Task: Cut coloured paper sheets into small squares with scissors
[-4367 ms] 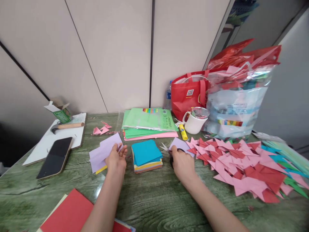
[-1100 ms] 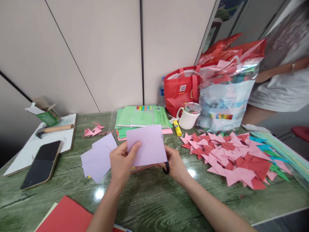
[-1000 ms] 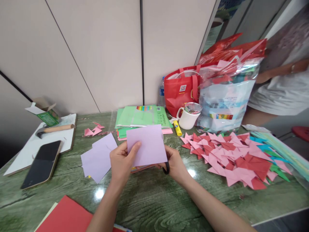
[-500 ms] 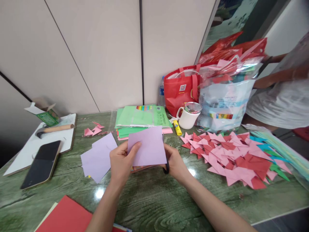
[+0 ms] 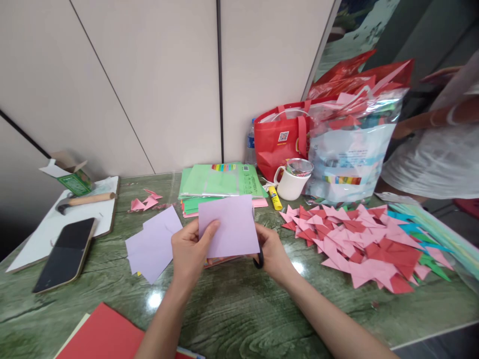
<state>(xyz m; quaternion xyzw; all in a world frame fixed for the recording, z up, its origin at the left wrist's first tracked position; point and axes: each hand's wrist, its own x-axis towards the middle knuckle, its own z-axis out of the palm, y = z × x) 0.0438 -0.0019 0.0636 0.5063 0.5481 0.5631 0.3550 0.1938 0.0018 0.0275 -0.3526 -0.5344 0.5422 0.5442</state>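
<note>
A lavender sheet of paper (image 5: 230, 229) is pinched by its left side in my left hand (image 5: 190, 249), the thumb lying on its front face. My right hand (image 5: 271, 252) is closed at the sheet's right edge around scissors, of which the black handle loop (image 5: 259, 259) shows below the fingers. The paper and fingers hide the blades. More lavender sheets (image 5: 155, 244) lie overlapping on the table left of my left hand. Something with pinkish and reddish edges (image 5: 224, 260) lies on the table behind the held sheet, mostly covered.
Folded pink and red paper pieces (image 5: 359, 239) spread at right. Behind stand a white mug (image 5: 290, 184), glue stick (image 5: 275, 198), red bag (image 5: 277, 144) and green paper packs (image 5: 224, 180). A phone (image 5: 65, 254) and hammer (image 5: 86, 199) lie left; red paper (image 5: 103, 334) in front. Someone stands at right.
My hands and the lavender sheet hold almost the same place. At the far right, the other person's arms have shifted.
</note>
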